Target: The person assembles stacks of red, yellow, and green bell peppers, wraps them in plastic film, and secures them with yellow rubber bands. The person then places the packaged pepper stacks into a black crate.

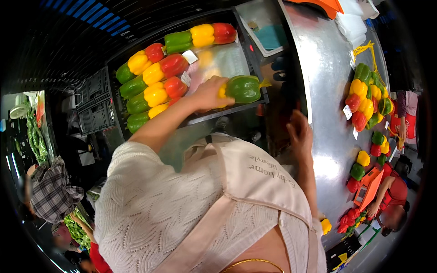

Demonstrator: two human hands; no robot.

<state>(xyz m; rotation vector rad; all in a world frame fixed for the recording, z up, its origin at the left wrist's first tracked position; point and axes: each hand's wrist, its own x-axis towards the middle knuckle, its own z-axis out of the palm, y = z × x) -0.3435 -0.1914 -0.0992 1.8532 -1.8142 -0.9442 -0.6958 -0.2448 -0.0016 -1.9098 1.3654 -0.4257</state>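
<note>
My left hand grips a netted pack of bell peppers at its yellow part, over the right front corner of a black plastic crate. The green pepper points right, with yellow netting at its end; any further pepper is hidden by my hand. Similar green, yellow and red packs lie side by side at the crate's left, and one more lies along the far side. Some bear white tags. To the right, my right hand is beside the metal table's edge, fingers loosely curled, with nothing visible in it.
A steel table runs down the right, carrying a heap of netted peppers, loose peppers and an orange scale. A person in red is beside it. Stacked black crates stand left. A person in plaid is farther left.
</note>
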